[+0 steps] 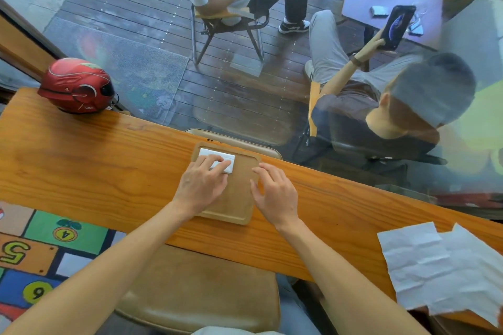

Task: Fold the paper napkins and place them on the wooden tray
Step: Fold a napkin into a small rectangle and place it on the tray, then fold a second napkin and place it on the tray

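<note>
Left hand: palm down over the far left part of the wooden tray, fingers straight and together, pressing flat on the folded napkin.
Right hand: hovers palm down at the tray's right edge, fingers relaxed and slightly spread, holding nothing (whether the fingertips touch the tray I cannot tell).
Folded napkin: a small white rectangle in the tray's far left corner.
Wooden tray: on the wooden counter, near its far edge.
Unfolded napkins: creased white sheets overlapping at the counter's near right end.
Red helmet: far left on the counter.
</note>
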